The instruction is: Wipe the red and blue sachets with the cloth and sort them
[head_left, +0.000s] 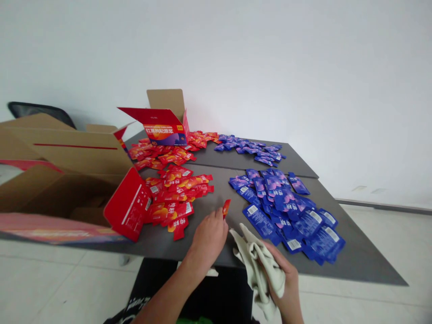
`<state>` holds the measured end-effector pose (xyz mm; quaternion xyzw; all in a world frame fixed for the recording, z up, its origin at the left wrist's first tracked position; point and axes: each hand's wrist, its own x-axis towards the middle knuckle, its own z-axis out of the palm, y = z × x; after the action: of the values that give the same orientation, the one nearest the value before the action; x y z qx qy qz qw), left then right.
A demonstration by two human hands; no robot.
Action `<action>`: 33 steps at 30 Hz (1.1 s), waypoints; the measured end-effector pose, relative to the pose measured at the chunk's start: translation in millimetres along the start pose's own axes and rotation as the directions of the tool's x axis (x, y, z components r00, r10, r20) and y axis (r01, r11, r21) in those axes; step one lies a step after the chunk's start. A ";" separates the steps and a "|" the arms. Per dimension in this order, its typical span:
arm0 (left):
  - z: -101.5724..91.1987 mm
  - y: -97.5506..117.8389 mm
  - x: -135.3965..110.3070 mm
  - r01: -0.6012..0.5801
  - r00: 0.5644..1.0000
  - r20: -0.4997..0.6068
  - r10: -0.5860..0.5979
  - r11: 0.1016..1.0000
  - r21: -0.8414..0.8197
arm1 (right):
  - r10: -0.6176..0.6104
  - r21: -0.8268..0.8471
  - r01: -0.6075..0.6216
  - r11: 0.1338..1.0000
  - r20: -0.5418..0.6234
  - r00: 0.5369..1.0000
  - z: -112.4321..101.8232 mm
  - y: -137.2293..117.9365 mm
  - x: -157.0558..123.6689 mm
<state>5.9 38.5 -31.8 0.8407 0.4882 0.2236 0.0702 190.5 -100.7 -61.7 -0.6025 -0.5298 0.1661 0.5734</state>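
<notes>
My left hand [211,234] is closed over the table near its front edge, gripping a red sachet [226,207] whose top end sticks up past my fingers. To its right, my right hand [286,281] is wrapped around a bunched, pale cream cloth [258,265] that hangs down past the table edge. Left of my hands lies a loose heap of red-and-orange sachets [175,193]. On the right, close to the cloth, is a pile of blue-and-purple sachets [280,198]. Most of the red sachet in my left hand is hidden by the fingers.
A large open cardboard box [77,180] with raised flaps stands at the left front. Behind it is a smaller open red box [165,130] among more red sachets. More blue sachets [251,148] lie farther back on the grey table [357,252]. A white wall [303,67] rises behind.
</notes>
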 end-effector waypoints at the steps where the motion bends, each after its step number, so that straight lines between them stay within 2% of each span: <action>1: 1.2 -5.3 -0.8 -0.005 1.000 -0.009 0.004 0.999 -0.032 | 0.002 0.001 -0.002 1.000 0.002 1.000 -0.1 0.3 -0.4; 6: 7.5 -27.1 -16.8 -0.024 0.998 -0.063 0.010 0.975 -0.222 | -0.007 0.020 0.007 1.000 0.030 1.000 -0.8 -0.4 -0.8; 10: -0.3 -28.0 -49.2 -0.096 0.989 -0.127 0.073 0.978 -0.184 | 0.028 0.031 -0.029 0.999 0.026 0.999 -0.2 0.0 0.5; 15: -11.5 -29.2 -91.3 -0.230 0.973 -0.021 0.230 0.960 -0.159 | 0.108 0.018 -0.107 0.994 -0.083 0.991 4.4 -7.3 19.6; 18: -9.0 -35.9 -102.9 -0.285 0.958 -0.018 0.285 0.947 -0.146 | 0.017 -0.013 -0.018 1.000 -0.099 0.995 16.3 -23.9 40.3; 20: -4.7 -39.9 -105.5 -0.318 0.948 -0.033 0.316 0.938 -0.137 | -0.108 -0.055 0.108 0.993 0.006 0.994 29.9 -36.1 50.7; 22: 0.0 -41.9 -106.4 -0.327 0.945 -0.046 0.324 0.936 -0.129 | -0.208 -0.097 0.233 0.968 0.215 0.954 45.8 -45.3 55.4; 24: 3.9 -41.7 -107.0 -0.300 0.954 -0.059 0.295 0.946 -0.124 | -0.223 -0.157 0.325 0.933 0.457 0.861 60.2 -49.6 55.9; 26: 6.2 -40.1 -107.3 -0.257 0.966 -0.071 0.250 0.958 -0.129 | -0.166 -0.235 0.378 0.896 0.612 0.773 70.4 -48.9 57.0; 28: 7.1 -38.5 -107.1 -0.243 0.969 -0.078 0.234 0.960 -0.141 | -0.118 -0.302 0.398 0.866 0.650 0.750 76.5 -44.4 63.6; 33: 7.8 -38.7 -105.2 -0.276 0.959 -0.110 0.261 0.949 -0.151 | -0.120 -0.392 0.404 0.826 0.579 0.807 85.4 -27.4 109.1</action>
<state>-65.7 -30.5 -84.1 0.8799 0.3516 0.3077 0.0865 151.1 27.7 -18.1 -0.5773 -0.7719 0.0998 0.2469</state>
